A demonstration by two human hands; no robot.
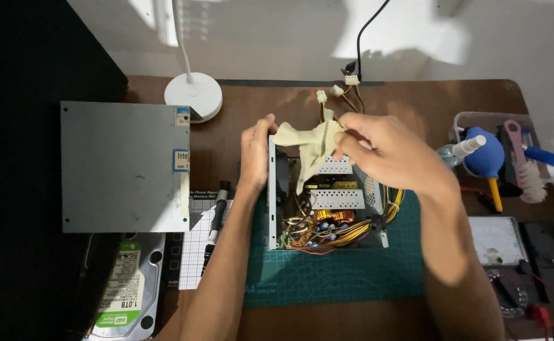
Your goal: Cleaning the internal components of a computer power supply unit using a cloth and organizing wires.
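Wiping: step in hand, judged from cloth over open unit.
Right hand [387, 151]: fingers pinching cloth [311, 145] at its upper corner.
Left hand [256, 151]: closed around power supply [327, 202] left wall, steadying it.
Supply: on green mat [340, 278], mid-desk, open side up; long axis runs front to back, cables [346, 88] pointing away.
Next move: calls for light pressure, clear of wiring.
Cover [125, 167]: lying left, apart.
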